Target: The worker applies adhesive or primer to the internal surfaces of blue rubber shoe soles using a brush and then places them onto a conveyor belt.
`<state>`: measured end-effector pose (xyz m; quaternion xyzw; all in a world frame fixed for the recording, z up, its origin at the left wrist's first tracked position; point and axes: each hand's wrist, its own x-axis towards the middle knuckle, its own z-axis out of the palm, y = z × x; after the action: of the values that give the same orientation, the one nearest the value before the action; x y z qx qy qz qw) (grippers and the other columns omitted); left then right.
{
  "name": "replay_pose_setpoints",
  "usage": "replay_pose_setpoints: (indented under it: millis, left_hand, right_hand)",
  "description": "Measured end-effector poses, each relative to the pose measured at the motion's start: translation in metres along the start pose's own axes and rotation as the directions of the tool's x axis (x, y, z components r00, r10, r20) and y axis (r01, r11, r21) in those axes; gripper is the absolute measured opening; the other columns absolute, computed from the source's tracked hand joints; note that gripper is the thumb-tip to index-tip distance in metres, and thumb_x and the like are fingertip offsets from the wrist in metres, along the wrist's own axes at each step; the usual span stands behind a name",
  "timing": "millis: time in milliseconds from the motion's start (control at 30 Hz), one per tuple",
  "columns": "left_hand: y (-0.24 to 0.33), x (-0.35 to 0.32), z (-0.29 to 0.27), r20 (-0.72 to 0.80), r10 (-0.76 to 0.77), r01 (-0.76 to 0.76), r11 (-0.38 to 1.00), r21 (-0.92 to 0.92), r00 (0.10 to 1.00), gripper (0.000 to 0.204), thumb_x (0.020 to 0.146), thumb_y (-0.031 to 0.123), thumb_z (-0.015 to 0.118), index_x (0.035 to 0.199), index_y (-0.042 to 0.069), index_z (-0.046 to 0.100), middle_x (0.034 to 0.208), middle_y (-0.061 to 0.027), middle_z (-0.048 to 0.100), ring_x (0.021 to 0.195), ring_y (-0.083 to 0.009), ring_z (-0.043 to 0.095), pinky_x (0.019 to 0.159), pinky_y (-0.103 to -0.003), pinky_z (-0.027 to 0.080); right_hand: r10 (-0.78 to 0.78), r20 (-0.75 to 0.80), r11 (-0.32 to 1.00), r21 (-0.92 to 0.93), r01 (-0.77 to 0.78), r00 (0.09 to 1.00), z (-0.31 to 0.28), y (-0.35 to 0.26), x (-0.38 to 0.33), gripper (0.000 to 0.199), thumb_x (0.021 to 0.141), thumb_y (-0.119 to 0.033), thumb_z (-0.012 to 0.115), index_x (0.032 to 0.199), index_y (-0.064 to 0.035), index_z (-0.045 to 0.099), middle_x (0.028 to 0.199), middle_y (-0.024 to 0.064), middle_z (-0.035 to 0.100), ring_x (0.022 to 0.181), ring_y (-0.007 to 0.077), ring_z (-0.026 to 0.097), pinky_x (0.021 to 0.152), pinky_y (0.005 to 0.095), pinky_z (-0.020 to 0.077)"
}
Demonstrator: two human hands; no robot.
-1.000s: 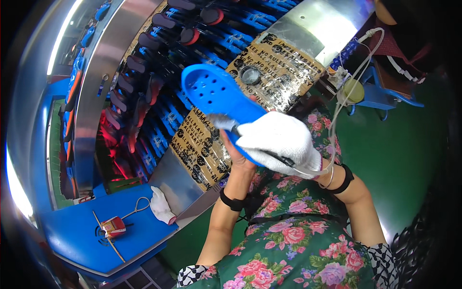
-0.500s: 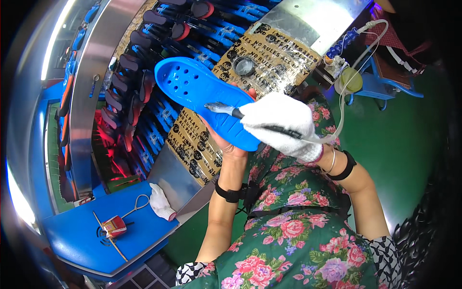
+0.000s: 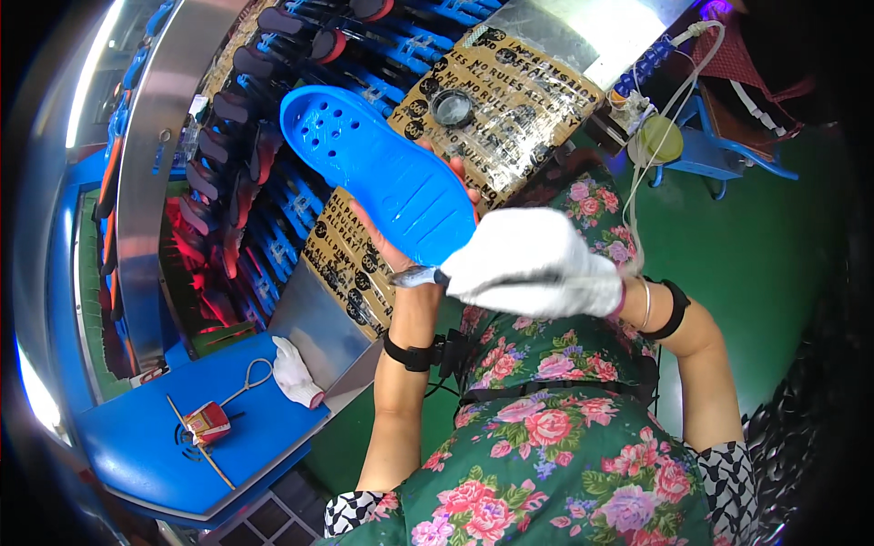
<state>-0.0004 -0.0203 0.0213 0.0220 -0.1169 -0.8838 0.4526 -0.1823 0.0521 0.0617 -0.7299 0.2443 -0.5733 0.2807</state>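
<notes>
My bare left hand [image 3: 411,264] holds up a bright blue shoe sole [image 3: 373,168] from below, its perforated toe end pointing up-left. My right hand [image 3: 537,264] wears a white cloth glove and grips a thin metal-tipped tool [image 3: 414,278]. The tool's tip sits at the heel edge of the sole, just over my left palm. A thin pale hose [image 3: 637,200] runs from my right hand up toward the bench at the back right.
A conveyor rack [image 3: 228,155] of dark shoe moulds on blue holders curves along the left. A patterned, taped panel with a small round tin [image 3: 452,107] lies behind the sole. A blue shelf [image 3: 137,446] carries a spare white glove [image 3: 296,373], a small red box [image 3: 206,421] and a stick.
The sole has tilted and swung left, its toe now pointing up-left. My gloved right hand slid down along it from the middle to the heel edge.
</notes>
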Motion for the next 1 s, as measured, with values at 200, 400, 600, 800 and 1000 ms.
replay_pose_setpoints:
  millis: [200,400,600,800,1000]
  left_hand:
    - [0.010,-0.004,0.003,-0.071,-0.011,0.013,0.999,0.031,0.997,0.108,0.081,0.073,0.067,0.156,0.007,0.027,0.148,-0.0179,0.047,0.126,-0.0470,0.052,0.097,-0.063,0.050]
    - [0.016,-0.007,0.008,-0.030,-0.006,0.012,0.983,0.185,1.000,0.107,0.083,0.071,0.064,0.158,0.006,0.022,0.151,-0.0224,0.041,0.120,-0.0473,0.056,0.095,-0.060,0.051]
    - [0.033,-0.008,-0.004,-0.035,-0.169,0.172,0.978,0.117,0.985,0.114,0.076,0.067,0.076,0.153,0.000,0.026,0.137,-0.0222,0.050,0.108,-0.0417,0.054,0.097,-0.057,0.051]
    - [0.033,-0.007,0.017,-0.102,-0.195,0.212,0.957,0.197,0.975,0.111,0.079,0.067,0.071,0.154,-0.002,0.025,0.139,-0.0247,0.048,0.103,-0.0421,0.055,0.086,-0.053,0.051]
    - [0.036,0.002,0.021,-0.058,-0.301,0.307,0.930,0.204,0.952,0.107,0.083,0.069,0.064,0.152,-0.005,0.027,0.138,-0.0266,0.048,0.099,-0.0404,0.056,0.081,-0.049,0.050]
  right_hand:
    - [-0.122,0.038,0.971,-0.204,0.127,0.992,0.006,0.004,-0.008,0.025,0.080,-0.011,0.079,0.105,-0.0125,0.076,0.101,0.0072,0.074,0.092,0.0282,0.071,0.080,0.0394,0.0586]
    - [0.197,-0.085,0.974,0.127,-0.186,0.977,0.002,0.014,-0.007,0.014,0.080,-0.007,0.082,0.094,-0.0083,0.078,0.097,0.0086,0.076,0.089,0.0225,0.074,0.080,0.0337,0.0588]
    - [0.135,0.053,0.974,0.179,-0.143,0.989,0.006,-0.002,-0.011,0.016,0.079,-0.005,0.082,0.095,-0.0078,0.077,0.096,0.0080,0.076,0.088,0.0195,0.074,0.078,0.0329,0.0592]
    - [0.085,-0.084,0.995,-0.041,-0.089,0.993,0.001,0.002,-0.005,0.019,0.079,-0.005,0.081,0.098,-0.0080,0.077,0.097,0.0085,0.076,0.086,0.0231,0.073,0.077,0.0346,0.0592]
    - [-0.001,0.110,0.999,0.041,-0.004,0.994,0.007,-0.009,-0.017,0.022,0.078,-0.007,0.081,0.100,-0.0119,0.077,0.097,0.0070,0.075,0.084,0.0232,0.071,0.072,0.0350,0.0577]
